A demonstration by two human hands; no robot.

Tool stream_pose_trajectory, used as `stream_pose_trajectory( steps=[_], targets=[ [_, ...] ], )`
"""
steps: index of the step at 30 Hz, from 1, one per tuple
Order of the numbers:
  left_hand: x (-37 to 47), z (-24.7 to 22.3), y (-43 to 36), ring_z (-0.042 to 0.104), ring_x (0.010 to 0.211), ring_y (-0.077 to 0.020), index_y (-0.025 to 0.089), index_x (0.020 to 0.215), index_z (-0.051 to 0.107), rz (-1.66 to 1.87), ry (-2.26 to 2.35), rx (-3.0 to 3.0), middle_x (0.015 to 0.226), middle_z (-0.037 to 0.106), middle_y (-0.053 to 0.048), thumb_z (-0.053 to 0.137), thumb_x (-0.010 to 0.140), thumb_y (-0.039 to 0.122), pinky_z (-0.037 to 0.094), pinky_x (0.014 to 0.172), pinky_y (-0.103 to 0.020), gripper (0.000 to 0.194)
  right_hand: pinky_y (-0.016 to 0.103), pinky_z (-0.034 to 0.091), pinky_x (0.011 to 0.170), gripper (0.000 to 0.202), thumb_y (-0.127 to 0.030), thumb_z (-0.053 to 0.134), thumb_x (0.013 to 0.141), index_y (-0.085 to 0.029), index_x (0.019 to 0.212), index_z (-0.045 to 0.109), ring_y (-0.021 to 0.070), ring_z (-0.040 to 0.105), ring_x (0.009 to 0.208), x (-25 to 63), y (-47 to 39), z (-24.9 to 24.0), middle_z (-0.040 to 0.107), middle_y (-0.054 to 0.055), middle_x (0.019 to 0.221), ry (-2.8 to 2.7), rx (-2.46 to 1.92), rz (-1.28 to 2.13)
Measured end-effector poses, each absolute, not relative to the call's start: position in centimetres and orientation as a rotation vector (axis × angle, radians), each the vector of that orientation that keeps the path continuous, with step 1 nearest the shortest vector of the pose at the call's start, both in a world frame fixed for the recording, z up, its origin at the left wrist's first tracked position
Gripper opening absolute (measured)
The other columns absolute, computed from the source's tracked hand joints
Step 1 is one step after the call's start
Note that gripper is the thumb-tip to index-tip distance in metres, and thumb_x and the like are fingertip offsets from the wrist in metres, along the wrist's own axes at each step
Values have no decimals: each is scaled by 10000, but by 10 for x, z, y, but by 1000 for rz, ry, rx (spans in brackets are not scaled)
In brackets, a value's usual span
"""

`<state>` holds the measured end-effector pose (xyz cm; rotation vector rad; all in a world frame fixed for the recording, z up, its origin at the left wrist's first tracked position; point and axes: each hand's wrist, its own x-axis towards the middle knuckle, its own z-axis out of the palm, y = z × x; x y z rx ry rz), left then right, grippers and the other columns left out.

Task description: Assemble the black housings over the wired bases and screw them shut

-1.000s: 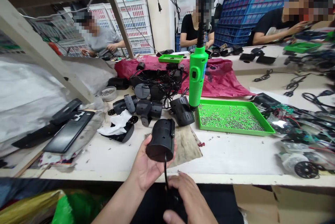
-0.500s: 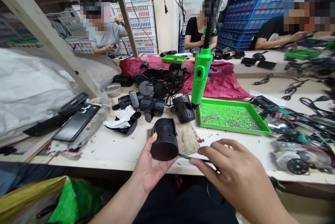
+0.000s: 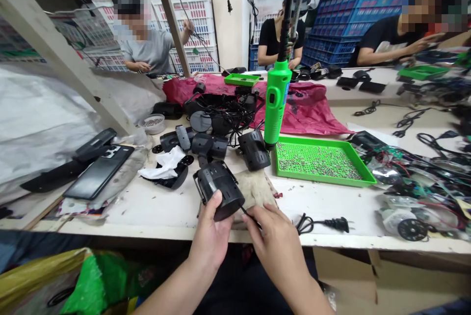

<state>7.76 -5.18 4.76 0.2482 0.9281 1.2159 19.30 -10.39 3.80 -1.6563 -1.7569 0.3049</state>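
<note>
My left hand [image 3: 211,236] is closed around a black cylindrical housing [image 3: 217,190] with slots in its side and a bracket on its left, tilted above the bench's front edge. My right hand [image 3: 272,234] pinches a black power cord [image 3: 246,211] close to the housing's lower right end. A black two-pin plug [image 3: 338,224] and a small cord loop lie on the bench right of that hand. Behind the housing is a worn cloth [image 3: 253,190]. More black housings [image 3: 253,149] stand just beyond it.
A green electric screwdriver [image 3: 277,104] hangs over the bench beside a green tray [image 3: 324,160] of small screws. Wired parts [image 3: 415,207] crowd the right; a phone [image 3: 99,171] and a screw tub [image 3: 152,123] are left. Several co-workers [image 3: 147,45] sit across.
My right hand has moved left, close to the housing. The housing has turned and tilted in my left hand, its bracket now on the left. The plug now shows on the bench.
</note>
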Motion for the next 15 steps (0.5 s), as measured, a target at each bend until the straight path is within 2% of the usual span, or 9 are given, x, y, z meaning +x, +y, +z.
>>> stream_pose_trajectory(
  steps=[3, 6, 8, 11, 15],
  targets=[
    [77, 38, -56, 672, 885, -192, 180, 1191, 596, 1236, 863, 377, 939, 728, -48, 703, 772, 249, 529, 847, -328, 438, 389, 508, 772, 306, -494, 458, 916, -226, 965, 598, 237, 660, 841, 197, -101, 38, 686, 63, 894, -1399, -1689, 729],
    [78, 31, -60, 662, 957, -223, 252, 1225, 586, 1248, 826, 446, 1014, 723, -24, 781, 687, 276, 520, 882, -364, 573, 398, 488, 896, 569, -614, 585, 794, -216, 1199, 541, 268, 617, 1083, 195, -94, 36, 657, 101, 1152, -1082, -1530, 1036],
    [80, 29, -61, 647, 1020, -250, 273, 1236, 586, 1254, 823, 457, 1070, 716, -26, 806, 652, 306, 509, 912, -385, 625, 402, 470, 955, 643, -627, 598, 777, -202, 1254, 524, 273, 583, 1167, 191, -87, 32, 648, 108, 1207, -999, -1370, 1208],
    [83, 28, -59, 624, 1081, -276, 266, 1252, 583, 1241, 833, 468, 1123, 704, -43, 818, 635, 343, 487, 951, -401, 664, 407, 444, 1010, 621, -609, 564, 816, -200, 1282, 526, 263, 558, 1218, 187, -80, 26, 651, 99, 1227, -970, -1255, 1258],
    [87, 29, -52, 597, 1135, -260, 262, 1288, 554, 1219, 840, 443, 1153, 693, -44, 778, 706, 347, 442, 1004, -387, 629, 435, 373, 1081, 521, -573, 424, 909, -232, 1279, 559, 251, 505, 1283, 198, -82, 25, 605, 83, 1314, -1060, -1394, 1124]
  ],
)
